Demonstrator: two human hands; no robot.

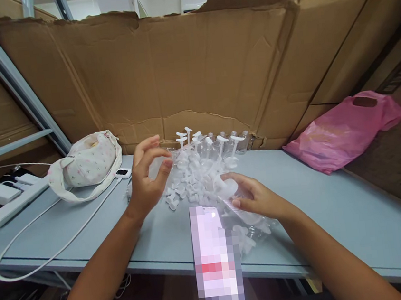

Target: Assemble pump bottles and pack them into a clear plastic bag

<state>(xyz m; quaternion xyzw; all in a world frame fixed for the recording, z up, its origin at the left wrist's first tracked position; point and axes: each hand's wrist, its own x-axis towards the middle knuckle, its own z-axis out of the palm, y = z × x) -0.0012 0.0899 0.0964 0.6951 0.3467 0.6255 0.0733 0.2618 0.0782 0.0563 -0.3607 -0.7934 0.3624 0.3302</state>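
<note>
My right hand [251, 194] has its thumb and fingers closed on a clear plastic piece [229, 188], right of centre. My left hand [150, 174], left of centre, holds its fingers apart. Between them lie white caps [189, 180]; beyond, clear bottles [233, 141]. A pink bag [345, 130] sits upper right.

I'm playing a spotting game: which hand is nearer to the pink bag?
Right. The right hand is on the right of the plastic pile, nearer the pink bag; the left hand is on the pile's left, farther away.
</note>
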